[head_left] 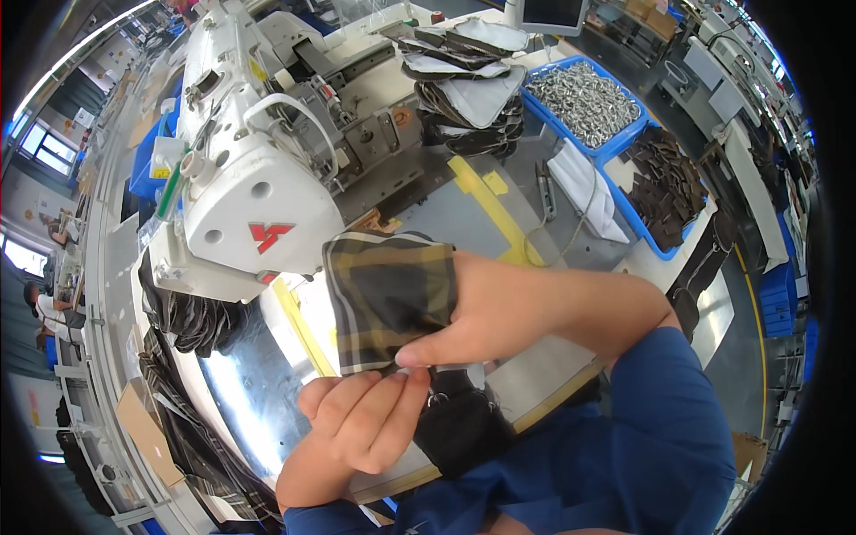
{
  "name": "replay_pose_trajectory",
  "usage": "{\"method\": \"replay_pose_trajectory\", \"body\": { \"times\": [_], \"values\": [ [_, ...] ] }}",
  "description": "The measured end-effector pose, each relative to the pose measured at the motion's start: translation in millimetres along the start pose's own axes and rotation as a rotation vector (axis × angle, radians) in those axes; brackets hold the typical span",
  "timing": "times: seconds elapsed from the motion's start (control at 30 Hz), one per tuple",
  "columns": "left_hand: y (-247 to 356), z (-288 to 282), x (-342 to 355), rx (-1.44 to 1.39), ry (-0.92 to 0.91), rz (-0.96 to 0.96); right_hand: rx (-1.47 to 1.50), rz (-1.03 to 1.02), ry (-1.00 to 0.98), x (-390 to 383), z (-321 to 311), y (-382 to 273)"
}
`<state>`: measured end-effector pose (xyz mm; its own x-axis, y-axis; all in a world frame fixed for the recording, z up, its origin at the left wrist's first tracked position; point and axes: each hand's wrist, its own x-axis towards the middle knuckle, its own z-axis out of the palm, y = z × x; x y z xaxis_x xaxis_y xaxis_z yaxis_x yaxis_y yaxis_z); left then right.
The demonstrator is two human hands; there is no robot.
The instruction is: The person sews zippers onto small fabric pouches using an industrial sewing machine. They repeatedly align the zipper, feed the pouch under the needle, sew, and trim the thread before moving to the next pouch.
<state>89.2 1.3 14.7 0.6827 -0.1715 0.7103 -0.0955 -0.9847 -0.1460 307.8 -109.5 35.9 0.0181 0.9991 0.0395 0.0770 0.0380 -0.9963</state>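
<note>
A grey counter (428, 209) marked with yellow tape strips (486, 201) carries a white sewing machine (259, 152). Behind it lies a stack of dark cut pieces (468, 98). To the right, one blue bin (584, 102) holds metal rings and another (664, 192) holds brown pieces. Windows (40, 147) glow at the far left beside more workstations, and a ceiling light strip (80, 53) runs above them.

I see a bright picture, lit from above and from windows (40, 147) far on the left. The shiny worktop (245, 392) throws back a white glare. The white sewing machine (241, 178) glows. Straight edges bend near the rim, and the corners are black. The far edges look a bit blurry.
</note>
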Motion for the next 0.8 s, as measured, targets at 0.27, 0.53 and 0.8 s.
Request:
{"method": "replay_pose_trajectory", "body": {
  "times": [0.27,0.53,0.8],
  "values": [
    [1,-4,1,0.046,0.062,0.117,-0.442,-0.244,0.018,-9,1,2],
    [3,-1,-3,0.093,0.066,0.264,-0.613,0.052,-0.168,-18,8,-13],
    [-1,1,-10,0.027,0.138,0.32,-0.192,-0.1,0.061,-1,16,12]
  ]
}}
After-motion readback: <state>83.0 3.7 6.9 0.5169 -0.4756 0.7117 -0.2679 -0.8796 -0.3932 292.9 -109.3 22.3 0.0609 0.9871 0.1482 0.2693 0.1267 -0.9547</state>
